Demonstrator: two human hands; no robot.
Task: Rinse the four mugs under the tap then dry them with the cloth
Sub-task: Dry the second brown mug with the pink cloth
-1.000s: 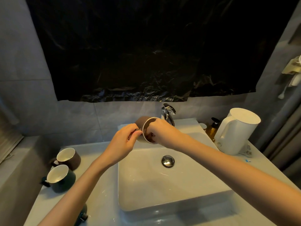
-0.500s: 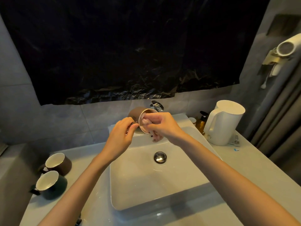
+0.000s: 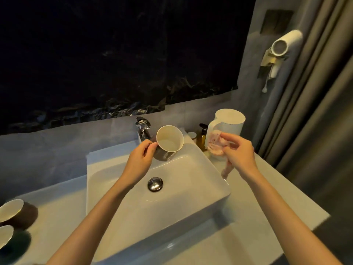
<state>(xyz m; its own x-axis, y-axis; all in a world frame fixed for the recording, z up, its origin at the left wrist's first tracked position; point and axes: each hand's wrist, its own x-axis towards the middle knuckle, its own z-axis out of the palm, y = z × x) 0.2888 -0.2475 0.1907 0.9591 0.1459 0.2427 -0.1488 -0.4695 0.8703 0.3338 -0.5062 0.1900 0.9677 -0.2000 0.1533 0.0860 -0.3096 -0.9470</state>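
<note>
My left hand [image 3: 140, 156] grips a brown mug [image 3: 169, 142] with a cream inside by its handle, tilted with its mouth toward me, over the back of the white basin [image 3: 124, 207] beside the chrome tap [image 3: 142, 127]. My right hand [image 3: 239, 152] pinches a pink cloth [image 3: 216, 145] up off the counter to the right of the basin; part of the cloth hangs down below the hand. Two more mugs stand at the far left edge: a brown mug [image 3: 17, 213] and a dark green mug [image 3: 11, 240], both partly cut off.
A white kettle [image 3: 229, 121] stands behind the cloth, with a dark pump bottle [image 3: 202, 136] and a small jar [image 3: 192, 135] beside it. A chrome drain plug [image 3: 155, 184] sits in the basin. A hair dryer [image 3: 284, 44] hangs on the right wall next to a curtain [image 3: 315, 111].
My right hand left the mug's rim, moved right and picked up the pink cloth. My left hand keeps the mug, now turned with its mouth toward me. The view swung right.
</note>
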